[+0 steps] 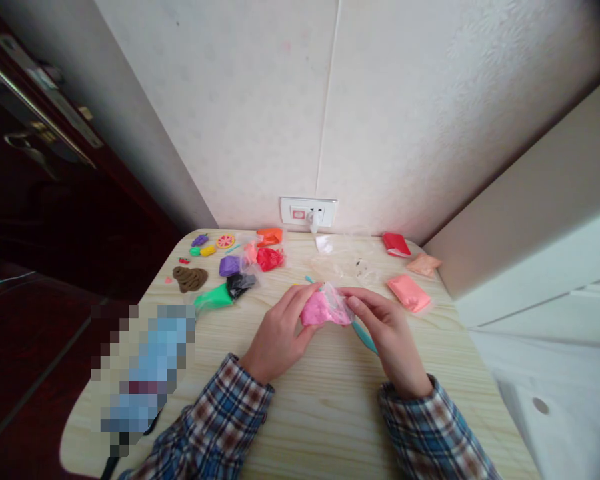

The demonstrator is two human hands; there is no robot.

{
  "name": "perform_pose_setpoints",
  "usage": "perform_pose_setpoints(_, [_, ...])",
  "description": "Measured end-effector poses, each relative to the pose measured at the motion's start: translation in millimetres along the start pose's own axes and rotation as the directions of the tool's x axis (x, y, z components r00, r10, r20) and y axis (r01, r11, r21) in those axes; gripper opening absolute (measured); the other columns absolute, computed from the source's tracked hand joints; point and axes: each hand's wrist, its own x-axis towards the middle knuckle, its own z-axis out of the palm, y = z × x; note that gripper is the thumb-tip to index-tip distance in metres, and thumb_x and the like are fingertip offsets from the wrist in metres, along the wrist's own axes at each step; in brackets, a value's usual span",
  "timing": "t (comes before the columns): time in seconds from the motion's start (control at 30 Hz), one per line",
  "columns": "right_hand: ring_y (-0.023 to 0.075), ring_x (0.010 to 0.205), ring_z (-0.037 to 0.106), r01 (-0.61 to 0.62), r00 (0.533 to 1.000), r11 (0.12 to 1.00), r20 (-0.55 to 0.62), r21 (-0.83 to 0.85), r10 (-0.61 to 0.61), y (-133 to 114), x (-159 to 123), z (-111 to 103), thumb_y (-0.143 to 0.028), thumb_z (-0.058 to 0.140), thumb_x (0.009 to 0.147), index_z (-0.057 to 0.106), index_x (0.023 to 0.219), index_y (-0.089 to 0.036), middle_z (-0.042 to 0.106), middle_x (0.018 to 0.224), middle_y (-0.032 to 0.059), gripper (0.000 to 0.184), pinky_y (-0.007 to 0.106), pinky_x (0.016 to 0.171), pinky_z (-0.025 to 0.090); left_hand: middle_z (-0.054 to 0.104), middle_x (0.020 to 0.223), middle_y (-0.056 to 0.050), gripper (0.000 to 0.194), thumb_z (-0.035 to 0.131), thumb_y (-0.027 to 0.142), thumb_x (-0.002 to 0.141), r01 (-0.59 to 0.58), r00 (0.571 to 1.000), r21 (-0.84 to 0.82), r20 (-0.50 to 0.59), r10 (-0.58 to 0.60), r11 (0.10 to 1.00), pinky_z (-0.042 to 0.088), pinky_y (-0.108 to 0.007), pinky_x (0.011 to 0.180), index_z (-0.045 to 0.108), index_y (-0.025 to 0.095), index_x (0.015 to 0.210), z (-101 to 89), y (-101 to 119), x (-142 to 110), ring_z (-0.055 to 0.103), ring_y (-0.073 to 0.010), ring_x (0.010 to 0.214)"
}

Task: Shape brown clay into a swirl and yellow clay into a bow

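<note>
Between my two hands, above the middle of the table, is a clear plastic packet of pink modelling clay (pixel 317 309). My left hand (pixel 283 330) pinches its left side between thumb and fingers. The thumb and fingers of my right hand (pixel 387 330) close on the clear, crinkled right end of the packet. A blue plastic clay tool (pixel 364 337) lies on the table, partly hidden under my right hand. Clear empty wrappers (pixel 340 268) are spread out just beyond my hands.
On the left are a coiled brown clay piece (pixel 190 279), small clay fruits (pixel 208 250), and purple (pixel 229 266), red (pixel 270 259), black (pixel 239 287) and green (pixel 215 297) clay packets. Red (pixel 396 244) and coral (pixel 409 293) packets lie right. A pixelated device (pixel 153 373) sits front left. Behind is a wall socket (pixel 309 212).
</note>
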Motion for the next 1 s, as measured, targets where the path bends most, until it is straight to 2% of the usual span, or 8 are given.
perform_pose_setpoints(0.17, [0.0198,0.085,0.063,-0.064,0.993,0.992,0.101,0.108,0.053,5.4,0.3,-0.1,-0.043,0.062,0.081,0.072,0.089,-0.022,0.071,0.084,0.0024,0.025,0.031,0.079,0.048,0.058,0.125,-0.009,0.05,0.049,0.012,0.084,0.016,1.0,-0.08,0.013,-0.015,0.997,0.043,-0.038,0.103,0.044,0.02,0.133,-1.5,-0.5,1.0,0.053,-0.021,0.118])
perform_pose_setpoints(0.37, [0.0155,0.07,0.055,-0.112,0.979,0.979,0.185,0.169,0.08,5.9,-2.2,-0.8,-0.044,0.059,0.083,0.07,0.081,-0.02,0.062,0.071,0.0009,0.027,0.026,0.067,0.044,0.055,0.128,-0.011,0.055,0.051,0.011,0.083,0.055,0.998,-0.202,0.049,-0.045,0.978,0.04,-0.039,0.105,0.042,0.02,0.136,-5.3,1.2,3.6,0.051,-0.0225,0.12])
perform_pose_setpoints(0.53, [0.0163,0.07,0.056,-0.15,0.965,0.968,0.243,0.201,0.099,3.2,-3.1,0.2,-0.046,0.058,0.083,0.068,0.077,-0.019,0.063,0.071,0.0021,0.03,0.027,0.067,0.045,0.053,0.13,-0.011,0.056,0.052,0.015,0.083,0.095,0.991,-0.304,0.116,-0.062,0.948,0.038,-0.043,0.106,0.04,0.022,0.137,-8.0,2.3,3.2,0.049,-0.0247,0.121])
perform_pose_setpoints(0.7, [0.0152,0.072,0.054,-0.126,0.967,0.979,0.238,0.161,0.085,4.9,-2.0,-1.1,-0.044,0.059,0.083,0.067,0.077,-0.019,0.062,0.073,0.0013,0.027,0.026,0.069,0.043,0.054,0.127,-0.01,0.059,0.049,0.007,0.079,0.104,0.991,-0.318,0.119,-0.07,0.942,0.038,-0.041,0.105,0.041,0.02,0.136,-9.5,3.5,4.0,0.05,-0.0228,0.119])
perform_pose_setpoints(0.83, [0.0137,0.068,0.053,-0.139,0.967,0.978,0.232,0.152,0.102,3.1,-2.3,1.0,-0.042,0.063,0.08,0.066,0.073,-0.019,0.062,0.071,-0.0002,0.024,0.025,0.066,0.043,0.053,0.127,-0.009,0.064,0.047,0.003,0.075,0.103,0.991,-0.292,0.112,-0.073,0.951,0.04,-0.042,0.104,0.041,0.022,0.136,-9.4,5.1,3.1,0.049,-0.0232,0.119])
perform_pose_setpoints(0.93, [0.013,0.064,0.052,-0.141,0.967,0.982,0.229,0.129,0.108,0.8,-4.0,3.7,-0.042,0.065,0.077,0.064,0.069,-0.019,0.06,0.066,-0.001,0.025,0.025,0.062,0.042,0.05,0.13,-0.01,0.067,0.047,0.002,0.073,0.076,0.994,-0.263,0.095,-0.053,0.962,0.036,-0.044,0.108,0.041,0.022,0.136,-9.2,5.3,1.2,0.045,-0.0237,0.124])
perform_pose_setpoints(1.0, [0.012,0.061,0.05,-0.114,0.982,0.986,0.164,0.123,0.093,0.8,-5.0,3.4,-0.042,0.065,0.077,0.061,0.065,-0.019,0.057,0.062,-0.0019,0.026,0.024,0.059,0.04,0.048,0.133,-0.01,0.067,0.048,0.003,0.073,0.061,0.998,-0.233,0.045,-0.051,0.971,0.034,-0.045,0.11,0.04,0.022,0.137,-9.5,3.7,0.3,0.042,-0.0237,0.126])
